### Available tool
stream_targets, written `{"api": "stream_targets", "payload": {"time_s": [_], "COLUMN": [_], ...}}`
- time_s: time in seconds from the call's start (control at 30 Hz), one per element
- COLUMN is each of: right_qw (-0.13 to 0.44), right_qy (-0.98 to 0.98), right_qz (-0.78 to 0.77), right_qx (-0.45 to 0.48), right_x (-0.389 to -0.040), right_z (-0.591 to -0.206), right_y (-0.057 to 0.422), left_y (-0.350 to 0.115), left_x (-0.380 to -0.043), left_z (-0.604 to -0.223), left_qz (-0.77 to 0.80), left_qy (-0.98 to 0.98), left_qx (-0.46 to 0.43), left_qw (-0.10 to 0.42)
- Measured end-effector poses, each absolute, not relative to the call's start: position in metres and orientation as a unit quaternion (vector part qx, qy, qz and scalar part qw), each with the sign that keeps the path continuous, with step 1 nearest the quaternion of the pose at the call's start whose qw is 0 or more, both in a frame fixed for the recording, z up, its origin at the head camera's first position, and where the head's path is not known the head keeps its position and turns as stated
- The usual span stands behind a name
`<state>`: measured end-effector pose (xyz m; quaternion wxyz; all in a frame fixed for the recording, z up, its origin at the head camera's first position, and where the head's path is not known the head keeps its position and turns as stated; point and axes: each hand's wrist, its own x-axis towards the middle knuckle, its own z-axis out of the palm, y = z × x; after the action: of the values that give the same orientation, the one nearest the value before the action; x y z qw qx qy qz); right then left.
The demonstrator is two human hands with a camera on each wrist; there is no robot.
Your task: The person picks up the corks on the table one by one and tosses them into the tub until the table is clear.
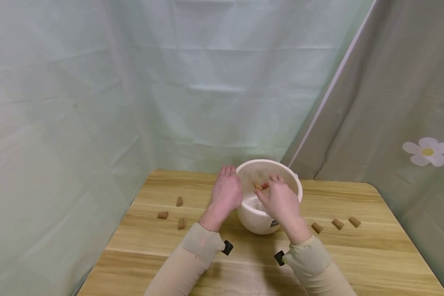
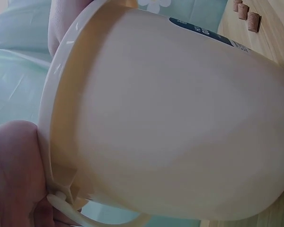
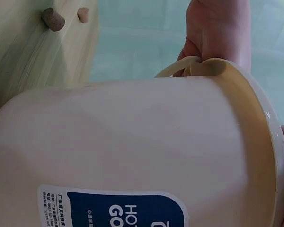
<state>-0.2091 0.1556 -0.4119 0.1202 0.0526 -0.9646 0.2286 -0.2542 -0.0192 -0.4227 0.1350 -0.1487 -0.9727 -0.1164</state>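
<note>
A white plastic bucket (image 1: pixel 253 223) stands upright on the wooden table, its round mouth facing up. My left hand (image 1: pixel 227 190) holds the bucket's left rim; in the left wrist view its fingers curl by the lug where the handle (image 2: pixel 73 212) joins. Over the bucket's mouth, my right hand (image 1: pixel 283 202) pinches a small brown cork (image 1: pixel 257 186) between thumb and fingertips. In the right wrist view the bucket wall (image 3: pixel 132 137) with its blue label (image 3: pixel 128 208) fills most of the picture, and the cork is hidden there.
Three corks lie left of the bucket, one cork (image 1: pixel 163 215) furthest out. Another three lie to the right, the nearest cork (image 1: pixel 317 227) close to my right wrist. A pale curtain (image 1: pixel 225 102) hangs behind the table (image 1: pixel 140 255), and a grey flowered curtain (image 1: pixel 377 123) on the right.
</note>
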Motion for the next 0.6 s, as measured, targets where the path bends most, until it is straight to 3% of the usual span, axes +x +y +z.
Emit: {"api": "stream_targets", "payload": {"time_s": [0.6], "right_qw": [0.113], "right_qy": [-0.966], "right_qz": [0.22], "right_qx": [0.079], "right_x": [-0.2113], "right_z": [-0.4134], "right_y": [0.1561], "left_y": [-0.0189], "left_x": [-0.256], "left_z": [-0.4225], "left_qz": [-0.133], "left_qy": [-0.974], "left_qx": [-0.139], "left_qw": [0.122]}}
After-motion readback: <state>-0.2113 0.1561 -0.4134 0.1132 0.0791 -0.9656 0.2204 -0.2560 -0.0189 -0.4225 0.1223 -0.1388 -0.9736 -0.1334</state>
